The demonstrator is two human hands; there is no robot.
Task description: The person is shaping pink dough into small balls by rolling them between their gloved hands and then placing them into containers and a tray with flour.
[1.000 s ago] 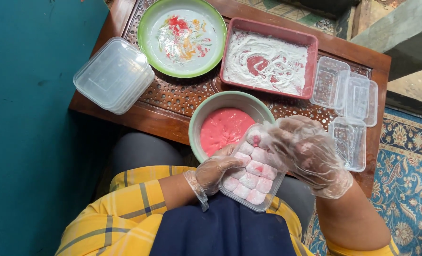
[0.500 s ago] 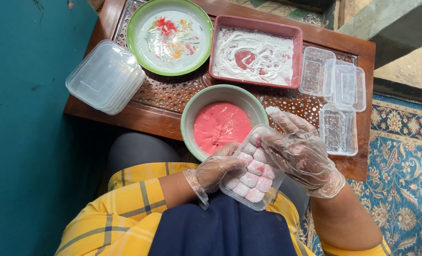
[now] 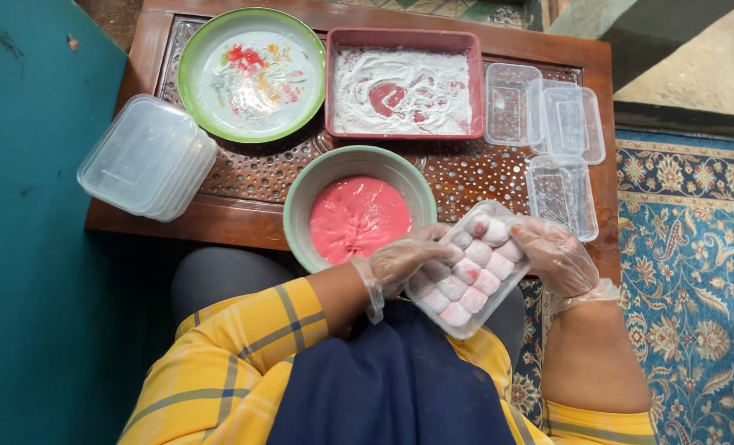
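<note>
Both my hands wear thin clear plastic gloves. My left hand (image 3: 404, 262) grips the left edge of a clear plastic box (image 3: 466, 270) filled with several pink and white floured sweets. My right hand (image 3: 558, 255) holds the same box by its right edge. The box is tilted, over my lap and just below the table's near edge. Right beside my left hand stands a green bowl (image 3: 301, 210) holding pink dough (image 3: 358, 218).
The carved wooden table (image 3: 243, 185) carries a green plate (image 3: 194, 62) with coloured smears, a pink tray (image 3: 404, 38) of white flour, a stack of clear lids (image 3: 144, 156) at left, and several empty clear boxes (image 3: 560, 194) at right. A patterned blue rug (image 3: 696, 247) lies at right, a teal wall (image 3: 21, 247) at left.
My right hand has slid from over the sweets to the box's right edge, uncovering them. The view has shifted, so the table sits higher and closer.
</note>
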